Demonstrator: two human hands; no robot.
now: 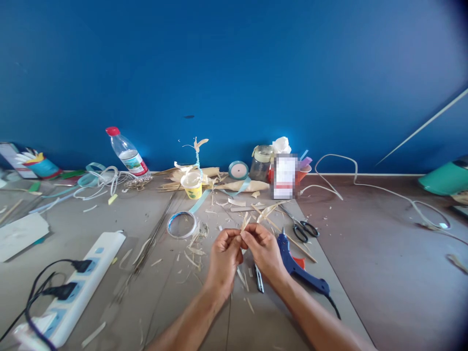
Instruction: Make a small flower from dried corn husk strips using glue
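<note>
Both hands meet over the middle of the table, fingertips together. My left hand (227, 248) pinches the base of a small pale strip of dried husk (245, 222), whose split ends point up. From the other side, my right hand (261, 243) closes its thumb and fingers on the same piece. A utility knife (259, 279) lies just below the right hand. To the right of that hand rests a blue glue gun (298, 265), with black-handled scissors (304, 230) behind it. The lower part of the husk is hidden by the fingers.
A white power strip (89, 282) with black plugs lies at the left. A tape roll (182, 224), a yellow cup (192, 186) holding a wrapped stem, a tilted bottle (128, 155) and a glass jar (261, 162) stand farther back. Husk scraps and thin wires (155, 239) litter the table.
</note>
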